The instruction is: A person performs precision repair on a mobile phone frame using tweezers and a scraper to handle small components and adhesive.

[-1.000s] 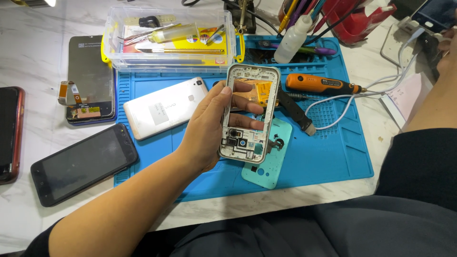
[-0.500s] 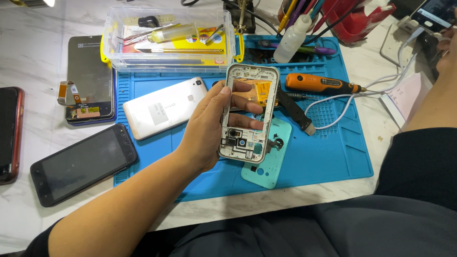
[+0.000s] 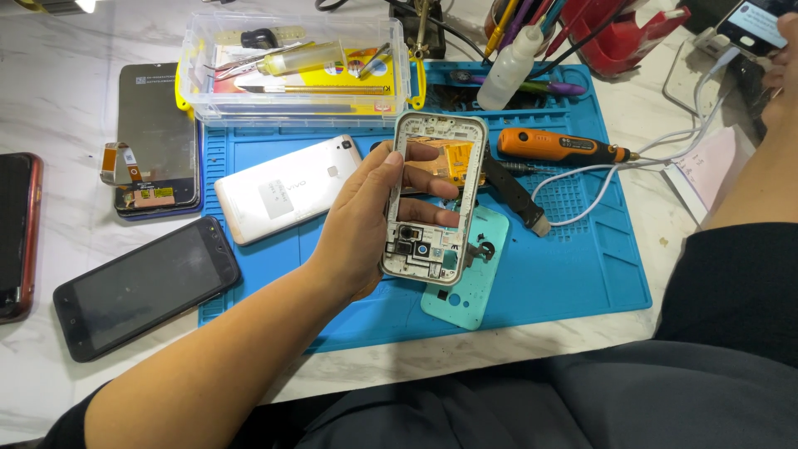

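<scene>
My left hand (image 3: pixel 359 224) holds a silver phone middle frame (image 3: pixel 432 199) upright above the blue work mat (image 3: pixel 582 266), fingers showing through its open window. Under the frame lie a teal back cover (image 3: pixel 470 291) and an orange-gold part (image 3: pixel 455 160). My right hand (image 3: pixel 780 71) reaches to the far right edge, next to a lit phone (image 3: pixel 752 21) on a white cable (image 3: pixel 615 170); only part of that hand shows and its grip is hidden.
On the mat lie a white phone (image 3: pixel 283 187), an orange electric screwdriver (image 3: pixel 557 147) and a black tool (image 3: pixel 511 191). A clear tool box (image 3: pixel 295 62) stands behind. Left of the mat lie a black phone (image 3: pixel 145 287), a screen panel (image 3: pixel 156 137) and a red-edged phone (image 3: pixel 17 233).
</scene>
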